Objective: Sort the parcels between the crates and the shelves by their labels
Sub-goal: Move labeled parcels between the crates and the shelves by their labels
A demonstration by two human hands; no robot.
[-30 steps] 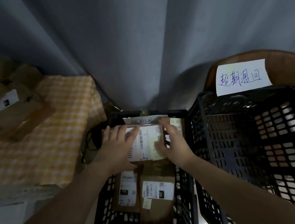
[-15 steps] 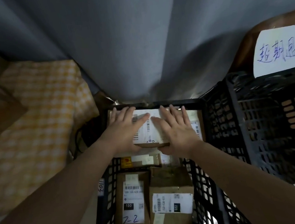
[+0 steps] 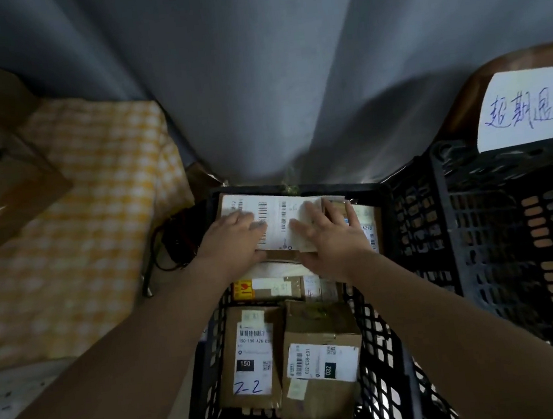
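A flat parcel with a big white barcode label (image 3: 279, 216) lies on top of other parcels at the far end of a black plastic crate (image 3: 206, 389). My left hand (image 3: 234, 241) and my right hand (image 3: 330, 237) both hold it, fingers spread over the label and thumbs at its near edge. Nearer me in the same crate lie a brown parcel marked 150 and "2-2" (image 3: 246, 354) and a brown box marked 032 (image 3: 319, 359). More parcels show between them and my hands.
A second, taller black crate (image 3: 480, 255) stands at the right with a handwritten paper sign (image 3: 529, 108) on its far rim. Left is a yellow checked cloth (image 3: 81, 231) bearing cardboard boxes (image 3: 1, 192). A grey curtain (image 3: 252, 74) hangs behind. Black cables (image 3: 169, 249) lie beside the crate.
Both hands have lowered the labelled parcel from above the crate onto the stack at its far end. The view has shifted closer over the crate.
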